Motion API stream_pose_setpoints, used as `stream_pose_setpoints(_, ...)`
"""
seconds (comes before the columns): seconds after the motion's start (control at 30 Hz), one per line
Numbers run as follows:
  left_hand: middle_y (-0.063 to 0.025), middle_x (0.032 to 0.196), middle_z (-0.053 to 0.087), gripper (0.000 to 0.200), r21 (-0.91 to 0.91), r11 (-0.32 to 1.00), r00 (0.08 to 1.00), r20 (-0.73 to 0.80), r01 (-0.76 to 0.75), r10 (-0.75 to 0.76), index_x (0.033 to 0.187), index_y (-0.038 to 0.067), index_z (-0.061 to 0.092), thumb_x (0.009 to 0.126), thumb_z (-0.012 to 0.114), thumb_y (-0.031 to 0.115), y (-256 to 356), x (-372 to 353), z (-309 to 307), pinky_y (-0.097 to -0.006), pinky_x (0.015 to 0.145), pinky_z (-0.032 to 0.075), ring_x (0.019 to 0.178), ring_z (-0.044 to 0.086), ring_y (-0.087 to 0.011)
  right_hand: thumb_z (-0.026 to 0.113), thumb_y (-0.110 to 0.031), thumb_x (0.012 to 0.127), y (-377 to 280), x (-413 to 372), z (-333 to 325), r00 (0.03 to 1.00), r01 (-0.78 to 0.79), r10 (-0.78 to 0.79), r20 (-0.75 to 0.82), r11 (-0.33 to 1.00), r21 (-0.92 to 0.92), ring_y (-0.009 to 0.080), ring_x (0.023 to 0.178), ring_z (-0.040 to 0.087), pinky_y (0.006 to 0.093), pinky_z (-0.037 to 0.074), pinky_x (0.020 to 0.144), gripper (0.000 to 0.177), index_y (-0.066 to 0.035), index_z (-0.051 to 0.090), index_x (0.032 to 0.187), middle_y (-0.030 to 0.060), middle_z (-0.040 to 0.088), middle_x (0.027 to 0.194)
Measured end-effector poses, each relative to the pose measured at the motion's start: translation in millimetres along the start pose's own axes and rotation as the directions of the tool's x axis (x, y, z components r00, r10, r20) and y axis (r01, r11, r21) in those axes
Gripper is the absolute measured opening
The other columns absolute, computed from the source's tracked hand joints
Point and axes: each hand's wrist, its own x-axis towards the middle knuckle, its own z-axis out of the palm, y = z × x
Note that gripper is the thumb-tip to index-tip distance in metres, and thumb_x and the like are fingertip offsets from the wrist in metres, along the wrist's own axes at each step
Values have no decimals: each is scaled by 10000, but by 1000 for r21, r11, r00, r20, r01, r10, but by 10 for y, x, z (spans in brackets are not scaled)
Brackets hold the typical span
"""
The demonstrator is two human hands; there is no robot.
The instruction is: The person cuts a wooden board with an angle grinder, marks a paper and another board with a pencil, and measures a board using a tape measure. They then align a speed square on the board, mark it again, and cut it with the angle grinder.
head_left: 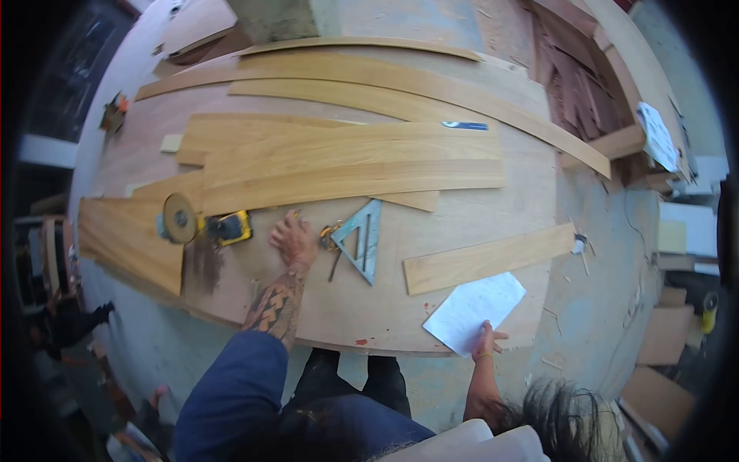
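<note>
My left hand (294, 240) rests on the wooden worktable, fingers apart, with a small yellowish thing at its fingertips, too small to name. To its left lies a yellow-and-black tool (231, 228) beside a round disc (180, 219). On its right are a metal triangular square (362, 240) and a small orange-and-black item (329, 237). My right hand (485, 340) holds the lower right edge of a white paper sheet (477, 304), some fingers sticking out past it. Just above the paper is a short wooden board (489, 258).
Wide boards (346, 158) and long curved strips (369, 73) lie across the table (523, 208). A blue-and-silver tool (465, 125) sits on the boards. Wood pieces fill a box (581, 85) at upper right. Another person's dark-clothed body (65, 327) shows at far left.
</note>
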Motion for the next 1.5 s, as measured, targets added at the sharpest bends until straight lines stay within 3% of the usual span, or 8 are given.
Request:
stream_pose_setpoints(0.17, -145, 1337, 585, 448, 23, 999, 1000, 13, -22, 22, 1447, 247, 559, 1030, 616, 401, -30, -34, 115, -590, 1135, 333, 1321, 490, -386, 666, -593, 995, -389, -49, -146, 987, -111, 81, -136, 968, -227, 570, 1627, 124, 597, 181, 1317, 1109, -116, 17, 1756, 441, -7, 1730)
stream_pose_setpoints(0.3, -145, 1333, 583, 458, 6, 1000, 1000, -20, -23, 23, 1464, 237, 545, 1039, 610, 397, -22, -48, 99, -584, 1136, 330, 1323, 489, -387, 768, -411, 958, -1104, -435, 598, 748, 622, -661, -65, 732, -279, 494, 1525, 346, 596, 226, 1278, 867, 26, 417, 1620, 361, 440, 1588)
stream_pose_setpoints(0.53, -143, 1340, 575, 463, 2, 1000, 1000, -16, -11, 11, 1466, 224, 542, 1037, 612, 384, -7, -40, 127, -582, 1152, 315, 1339, 472, -386, 779, -375, 921, -2906, -1560, 2105, 484, 870, -837, 256, 491, -41, 584, 1430, 338, 634, 286, 1229, 844, -11, 433, 1599, 425, 298, 1574)
stream_pose_setpoints(0.8, -148, 1323, 561, 506, -38, 999, 998, 67, 16, -13, 1453, 213, 544, 986, 640, 381, 14, -40, -30, -622, 1170, 288, 1349, 444, -405, 855, -332, 864, -4814, -1703, 3329, -178, 937, -890, 421, -283, -203, 564, 1454, 406, 583, 374, 1226, 869, -19, 467, 1576, 405, 356, 1616)
stream_pose_setpoints(1.03, -156, 1266, 545, 524, -20, 999, 999, 27, -34, 34, 1417, 183, 540, 943, 664, 369, -64, -49, 14, -660, 1182, 281, 1302, 452, -410, 964, -500, 703, -6105, -1039, 4393, -177, 754, -641, 747, -576, -316, 432, 1571, 367, 491, 344, 1283, 1097, 21, 491, 1545, 276, 433, 1666)
stream_pose_setpoints(1.13, -149, 1247, 540, 529, -58, 997, 999, 14, -48, 48, 1418, 166, 529, 950, 665, 371, -61, -46, -17, -654, 1179, 286, 1285, 447, -400, 1004, -498, 617, -6246, -1457, 4250, 148, 881, -546, 824, -307, -361, 413, 1460, 526, 483, 424, 1235, 1168, -64, 480, 1566, 195, 516, 1603)
stream_pose_setpoints(1.4, -135, 1201, 528, 495, -108, 992, 997, -47, -66, 61, 1388, 137, 546, 953, 684, 328, -15, -12, -159, -651, 1169, 289, 1243, 447, -384, 973, -498, 674, -6158, -1684, 4039, 5, 765, -693, 721, -461, -449, 337, 1363, 614, 836, 255, 1168, 960, -145, 556, 1464, 91, 616, 1414)
stream_pose_setpoints(1.5, -132, 1203, 531, 495, -120, 990, 997, -43, -69, 64, 1389, 139, 545, 952, 690, 322, -23, 5, -166, -643, 1174, 288, 1242, 452, -378, 968, -474, 630, -6164, -1711, 3769, -145, 784, -691, 708, -517, -344, 362, 1235, 640, 733, 333, 1167, 909, -107, 565, 1358, 130, 617, 1318)
